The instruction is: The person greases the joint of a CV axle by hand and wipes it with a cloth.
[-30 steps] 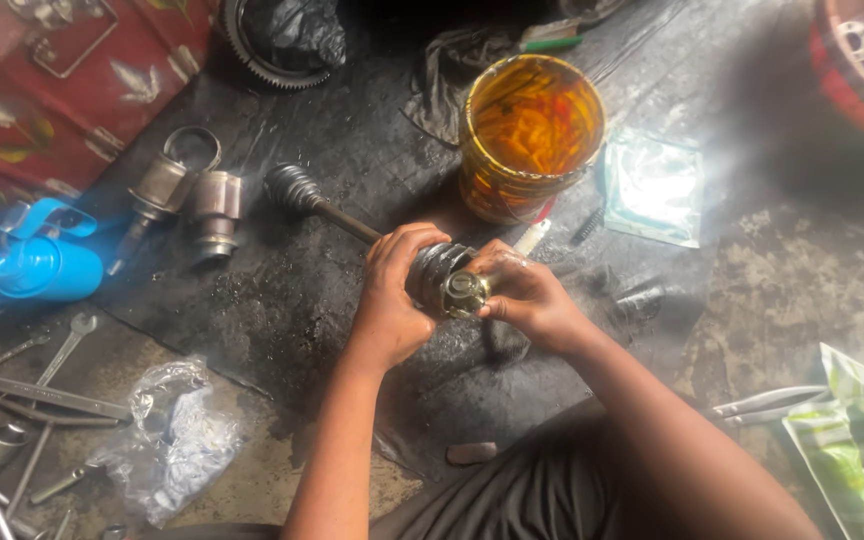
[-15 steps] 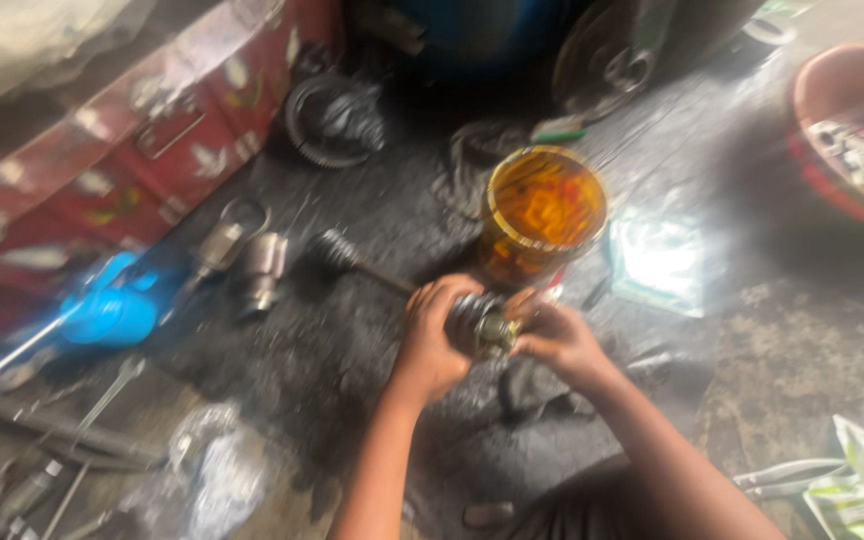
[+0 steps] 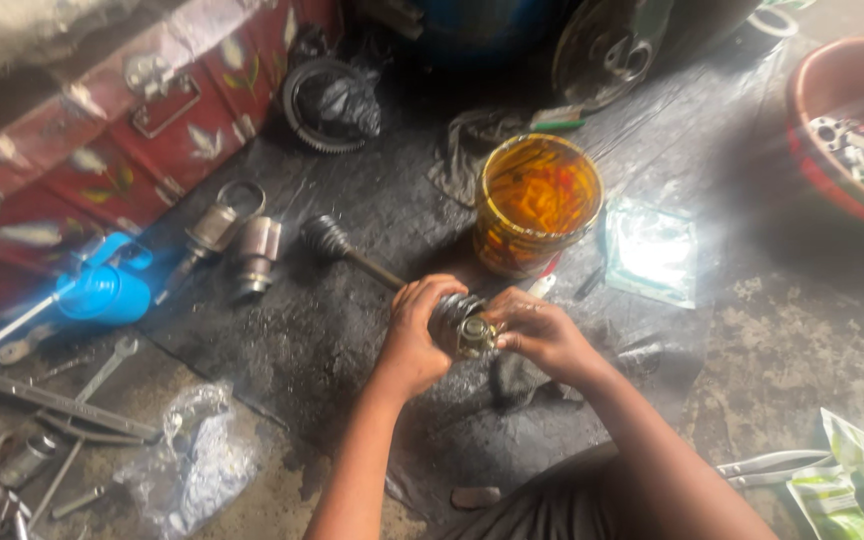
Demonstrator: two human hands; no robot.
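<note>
Head view: my left hand (image 3: 420,335) stayed clamped around the axle shaft (image 3: 372,268) while my right hand (image 3: 542,335) kept pinching its metal joint (image 3: 474,335), grip unchanged.

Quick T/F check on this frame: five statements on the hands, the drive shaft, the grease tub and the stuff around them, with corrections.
1. Both hands grip the near end of the dark metal drive shaft. True: left hand and right hand close around its joint.
2. The round yellow tub of amber grease has a lid on. False: it is open.
3. A blue plastic bottle lies to the left. True.
4. The red basin sits at the lower left. False: it is at the upper right.
5. The wrenches lie in the tub. False: they lie on the floor at the lower left.
</note>
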